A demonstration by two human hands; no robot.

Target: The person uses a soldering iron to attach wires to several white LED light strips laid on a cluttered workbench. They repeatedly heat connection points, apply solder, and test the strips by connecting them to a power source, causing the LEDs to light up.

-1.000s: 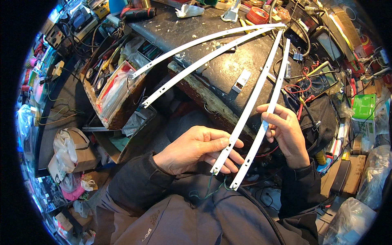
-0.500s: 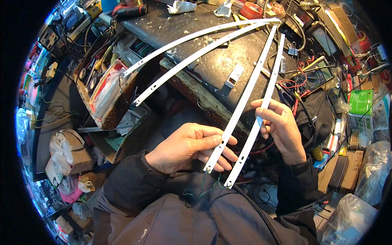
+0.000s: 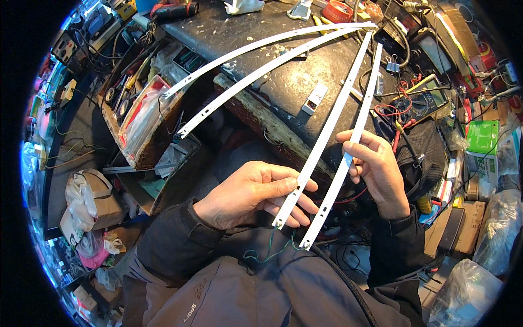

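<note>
Two long, narrow white strips with small dark slots slope from the bench towards my lap. My left hand (image 3: pixel 253 193) holds the left strip (image 3: pixel 327 131) near its lower end, thumb on top and fingers spread underneath. In my right hand (image 3: pixel 376 169), the right strip (image 3: pixel 358 129) is pinched between thumb and fingers further up. Thin green wires (image 3: pixel 265 256) hang from the lower ends of both. Two similar white strips, an upper one (image 3: pixel 239 50) and a lower one (image 3: pixel 245 88), lie across the bench, their left ends jutting past its edge.
The dark bench (image 3: pixel 261 71) has a worn wooden edge. On it are a small white block (image 3: pixel 315 98), a multimeter (image 3: pixel 422 103) with red leads, and a roll of red tape (image 3: pixel 336 11). A wooden drawer (image 3: pixel 139 152) of tools stands left; boxes and plastic bags (image 3: pixel 463 294) crowd the right.
Almost nothing differs. Both hands and the held strips have shifted very slightly, and the green wires hang a little differently.
</note>
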